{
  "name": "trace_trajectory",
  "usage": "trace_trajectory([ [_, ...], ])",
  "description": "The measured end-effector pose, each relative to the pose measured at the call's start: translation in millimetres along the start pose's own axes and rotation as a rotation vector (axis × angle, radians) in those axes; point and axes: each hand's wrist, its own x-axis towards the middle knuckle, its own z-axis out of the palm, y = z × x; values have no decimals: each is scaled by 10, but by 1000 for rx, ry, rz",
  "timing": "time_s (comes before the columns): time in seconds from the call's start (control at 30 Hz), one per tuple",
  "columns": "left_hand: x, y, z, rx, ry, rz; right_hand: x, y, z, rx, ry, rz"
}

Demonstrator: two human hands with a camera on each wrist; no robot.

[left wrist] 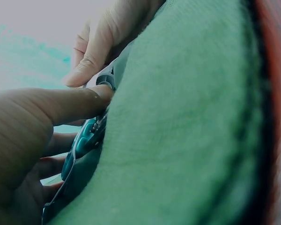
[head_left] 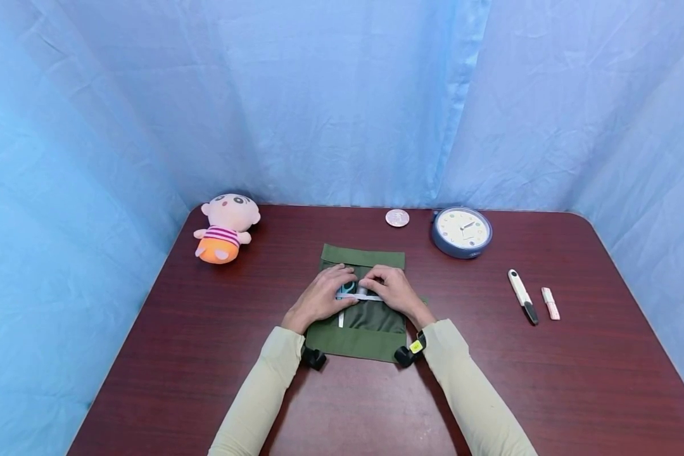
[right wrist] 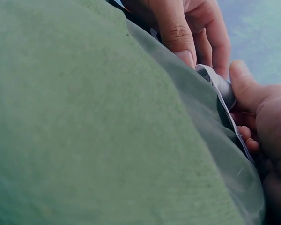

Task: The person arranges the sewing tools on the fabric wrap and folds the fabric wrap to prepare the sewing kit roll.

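Blue cloth hangs all around a dark red-brown bench, and I look down on it with both my arms stretched forward in pale sleeves.

At the middle of the bench lies a green fabric pouch, flat, its far flap folded back. Both my hands rest on its upper half, close together, nearly touching at the fingertips. My left hand has its fingers curled down onto a teal tool that sits tucked at the pouch's pocket edge; the left wrist view shows my forefinger laid straight over it and pressing at its top, the other fingers bent beneath. My right hand pinches a small grey cylinder between thumb and fingers, right at the mesh lip of the pocket, just beside the teal tool. A white strip runs across the pouch under my fingers.

At the far left corner sits a plush doll. Along the far edge, a small round disc lies near a round clock. Toward the right edge, well apart from the pouch, lie a white-and-black pen-like tool and, just beside it, a small pink-and-white stick.
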Motion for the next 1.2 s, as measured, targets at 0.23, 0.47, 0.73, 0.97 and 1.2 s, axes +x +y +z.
trace_trajectory([
  [0.23, 4, 10, 2, 14, -1, -4, 0, -15, -29, 14, -51, 17],
  [0.47, 22, 21, 1, 14, -13, -5, 7, 3, -30, -41, -72, 47],
  [0.73, 21, 21, -13, -1, -21, -4, 26, -8, -28, -86, -69, 2],
  [0.97, 3, 24, -9, -7, -13, -7, 19, 0, -30, -82, -79, -3],
  [1.2, 1, 1, 10, -7, -12, -7, 19, -15, -28, -110, -97, -15],
])
